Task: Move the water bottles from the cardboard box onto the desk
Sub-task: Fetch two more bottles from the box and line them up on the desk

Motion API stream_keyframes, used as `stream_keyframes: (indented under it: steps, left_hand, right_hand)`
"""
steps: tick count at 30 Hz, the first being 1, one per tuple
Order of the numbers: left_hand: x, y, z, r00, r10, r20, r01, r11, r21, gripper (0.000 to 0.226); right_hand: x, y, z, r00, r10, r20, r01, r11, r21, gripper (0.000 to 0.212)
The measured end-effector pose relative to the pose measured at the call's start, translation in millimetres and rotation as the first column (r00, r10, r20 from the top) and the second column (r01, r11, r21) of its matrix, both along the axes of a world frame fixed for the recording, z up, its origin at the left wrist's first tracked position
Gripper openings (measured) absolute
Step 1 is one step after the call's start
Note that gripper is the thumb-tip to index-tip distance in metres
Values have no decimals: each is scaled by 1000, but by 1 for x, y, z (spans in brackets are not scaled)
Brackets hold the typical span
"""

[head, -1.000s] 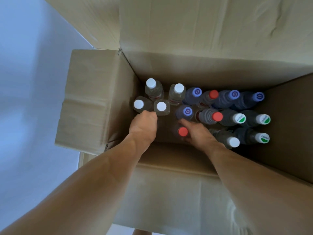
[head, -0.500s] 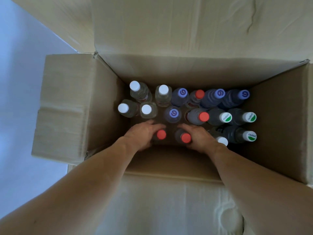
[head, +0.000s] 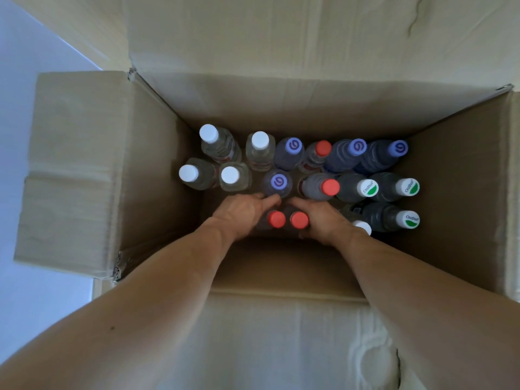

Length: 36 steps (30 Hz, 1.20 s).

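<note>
Bottles [head: 287, 167] upright in cardboard box [head: 450, 198], hands [head: 244, 215] at near row

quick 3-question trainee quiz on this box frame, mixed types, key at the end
1. True or false: the cardboard box holds only red-capped bottles.
2. How many green-and-white caps show?
3. What does the left hand grip? A) a white-capped bottle B) a red-capped bottle C) the box flap

Key
1. False: white, purple and green-and-white caps show too.
2. Three, at the box's right side, e.g..
3. B: left red-capped bottle; the right hand grips right red-capped bottle.
</note>
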<state>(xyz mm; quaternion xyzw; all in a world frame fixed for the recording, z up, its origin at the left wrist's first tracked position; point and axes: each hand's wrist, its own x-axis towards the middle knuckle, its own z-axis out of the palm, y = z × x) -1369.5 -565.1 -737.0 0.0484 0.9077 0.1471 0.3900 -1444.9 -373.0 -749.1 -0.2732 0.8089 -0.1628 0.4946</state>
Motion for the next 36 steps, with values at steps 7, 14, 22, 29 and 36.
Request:
stream_keyframes:
  steps: [7, 14, 22, 29, 36]
  left_hand:
    - [4, -4, -7, 999, 35, 40, -36, 999, 23, 56]
    - [7, -9, 0, 987, 154, 46, -156, 987, 47, 59]
    - [17, -31, 66, 861, 504, 71, -499, 808, 314, 61]
    - [-17, -50, 169, 584, 643, 495, -781, 279, 559, 52]
    - [-48, -44, 266, 391, 615, 685, -866, -6, 500, 51]
  right_hand:
    - [-1, 0, -3, 1000, -12, -7, 12, 999, 41, 80]
    - [2, 3, 1, 995, -97, -12, 97, 995, -2, 77]
    - [-6, 8, 58, 940, -309, 147, 325, 940, -104, 73]
    - [-48, 9, 157, 641, -489, 591, 632, 774, -45, 48]
    - [-72, 13, 275, 423, -527, 737, 800, 600, -30, 52]
